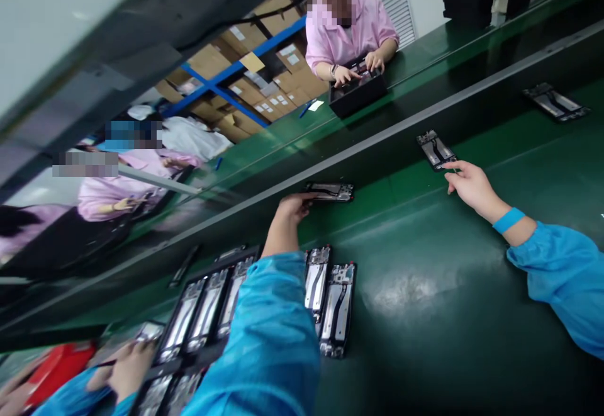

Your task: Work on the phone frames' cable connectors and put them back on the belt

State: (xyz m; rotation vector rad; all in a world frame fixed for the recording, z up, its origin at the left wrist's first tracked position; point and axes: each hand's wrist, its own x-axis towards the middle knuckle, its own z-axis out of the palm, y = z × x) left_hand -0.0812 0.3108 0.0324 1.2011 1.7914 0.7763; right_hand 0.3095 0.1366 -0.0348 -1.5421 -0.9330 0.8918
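Three black-rimmed, silver, dark-ribboned rectangular phone frames [435, 148] line the far side of the green bench [425, 303]; left hand [293, 207] touches the left one, right hand [472, 184] the middle; whether fingers clamp, I cannot tell.

Lighting's kinda middling: the green desk [472, 290] has a milky glare patch around its middle, looks like overhead light bouncing back, then sinks almost to black at its near edge, with another dark band just past the grey rail [377, 134] on the far edge. Sharpness is hit or miss, decent on the phone frame [435, 150] by the right hand [472, 184] but smeary toward the left end, where a pink-clad co-worker [116, 199] and a red item [61, 369] go mushy. Whole view's tilted with wide-angle stretch, plus blocky pixelation over heads [330, 4].
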